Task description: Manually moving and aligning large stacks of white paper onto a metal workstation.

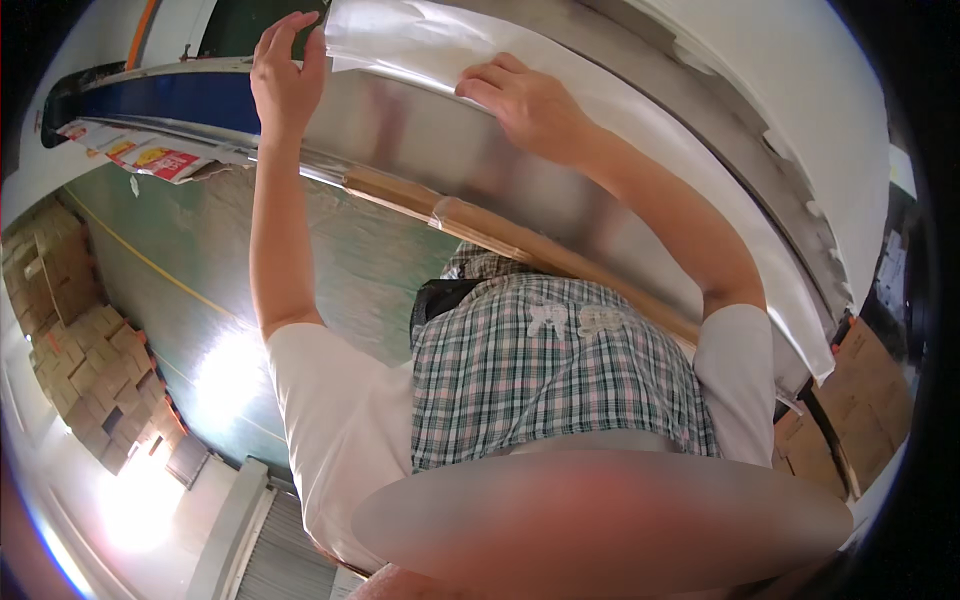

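A: Where is there open room?
B: Between the two raised forearms, above the shiny metal tabletop.
A: What blocks the way?
B: The white plastic sheet covers the far side; stacked cardboard boxes crowd the green floor at left.

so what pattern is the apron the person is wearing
A green, white and dark checked plaid apron, seen best in the head view, the only one.

Green floor, glare patches; stacked cardboard boxes left.
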A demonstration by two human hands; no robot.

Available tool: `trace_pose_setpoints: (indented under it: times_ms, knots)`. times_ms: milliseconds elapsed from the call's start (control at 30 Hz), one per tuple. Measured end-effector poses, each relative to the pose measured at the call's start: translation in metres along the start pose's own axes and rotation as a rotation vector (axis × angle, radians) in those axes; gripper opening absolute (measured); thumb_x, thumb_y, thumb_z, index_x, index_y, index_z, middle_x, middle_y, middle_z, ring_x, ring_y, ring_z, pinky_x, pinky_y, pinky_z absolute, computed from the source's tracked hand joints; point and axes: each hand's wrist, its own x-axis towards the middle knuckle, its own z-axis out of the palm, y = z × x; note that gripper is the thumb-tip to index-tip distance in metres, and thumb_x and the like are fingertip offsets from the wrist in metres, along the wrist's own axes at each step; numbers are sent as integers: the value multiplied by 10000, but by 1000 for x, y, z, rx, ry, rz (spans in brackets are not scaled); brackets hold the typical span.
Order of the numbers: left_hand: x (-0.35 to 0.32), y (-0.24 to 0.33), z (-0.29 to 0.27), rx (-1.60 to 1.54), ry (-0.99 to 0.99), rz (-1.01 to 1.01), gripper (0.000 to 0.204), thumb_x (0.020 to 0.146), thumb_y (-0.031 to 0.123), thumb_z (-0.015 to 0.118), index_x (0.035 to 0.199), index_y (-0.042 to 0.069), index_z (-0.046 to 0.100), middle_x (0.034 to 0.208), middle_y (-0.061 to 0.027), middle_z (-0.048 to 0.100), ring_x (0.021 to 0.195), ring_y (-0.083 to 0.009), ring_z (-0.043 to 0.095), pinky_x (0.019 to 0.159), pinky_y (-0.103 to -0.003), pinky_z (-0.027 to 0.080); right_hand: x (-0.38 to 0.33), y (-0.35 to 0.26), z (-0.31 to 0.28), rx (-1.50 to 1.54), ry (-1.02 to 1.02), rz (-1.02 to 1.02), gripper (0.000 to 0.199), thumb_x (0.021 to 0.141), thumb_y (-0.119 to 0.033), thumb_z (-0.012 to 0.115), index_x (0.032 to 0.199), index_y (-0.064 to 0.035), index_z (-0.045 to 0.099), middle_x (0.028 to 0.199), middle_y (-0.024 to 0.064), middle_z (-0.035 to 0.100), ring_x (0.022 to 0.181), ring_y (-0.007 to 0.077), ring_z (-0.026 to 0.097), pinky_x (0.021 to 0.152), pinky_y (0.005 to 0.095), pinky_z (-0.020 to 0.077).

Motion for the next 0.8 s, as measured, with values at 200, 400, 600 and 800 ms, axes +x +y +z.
trace_pose_setpoints:
  times_ms: [200, 400, 600, 800]
  knots:
    - [31, 75, 26, -175, -203, 260, 205, 796, 212, 592, 968, 106, 621, 996, -83, 607, 968, -265, 549, 857, -365, 409, -7, 1, -4, -134, 47, -95, 321, 671, -15, 546, 985, -79, 538, 1043, 35, 557, 939, 237, 504, 787, 336, 447]
    - [30, 14, 108, 364, -482, 158, 393, 883, 423, 310, 997, 204, 616, 983, -76, 614, 990, -278, 528, 928, -511, 287, -58, -8, -27, -195, 109, 69, 374, 633, 3, 572, 997, -74, 536, 1044, 69, 556, 943, 259, 502, 807, 347, 431]
    - [56, -68, 71, 333, -262, -228, 400, 852, 427, 397, 850, 92, 617, 860, -120, 626, 826, -337, 576, 782, -428, 432, -140, -9, -65, -290, 147, 324, 271, 662, 24, 556, 924, -43, 557, 974, 93, 576, 940, 278, 510, 824, 368, 425]
    - [21, -40, 10, -228, -518, -832, 364, 822, 367, 562, 926, 19, 577, 675, -71, 597, 607, -104, 586, 526, -236, 501, -172, -7, -80, -223, 238, 391, 209, 692, 28, 558, 892, -35, 549, 972, 94, 568, 934, 273, 513, 813, 357, 427]
